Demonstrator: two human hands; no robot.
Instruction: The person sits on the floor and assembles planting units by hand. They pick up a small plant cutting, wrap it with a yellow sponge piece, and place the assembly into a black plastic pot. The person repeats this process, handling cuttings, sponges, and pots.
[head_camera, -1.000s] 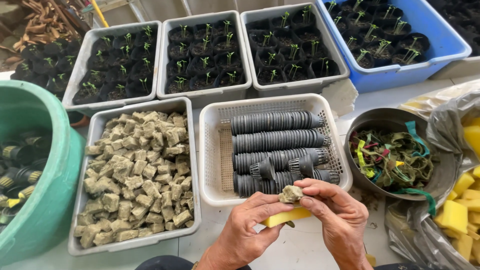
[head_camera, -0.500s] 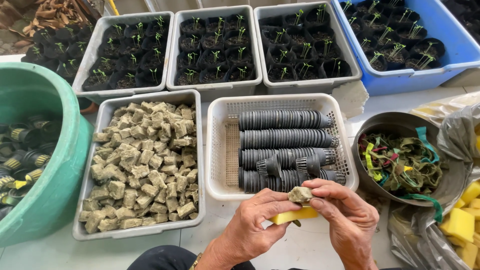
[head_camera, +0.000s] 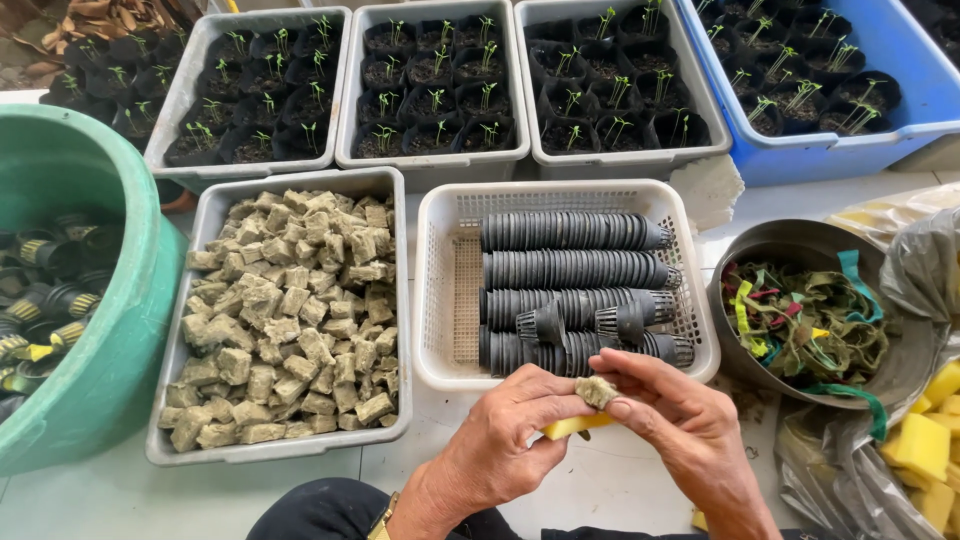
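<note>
Hands (head_camera: 600, 430) stay low in front of the white slotted plastic basket (head_camera: 450, 300) as before, left hand (head_camera: 500, 445) gripping a yellow sponge block (head_camera: 570, 427), right hand (head_camera: 680, 420) fingertips now pressing a small grey-brown fibrous cube (head_camera: 596, 392) down onto it.

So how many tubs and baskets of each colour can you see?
Grey trays: 4
Blue tub: 1
Green tub: 1
White basket: 1
Dark round bowl: 1
Total: 8
</note>
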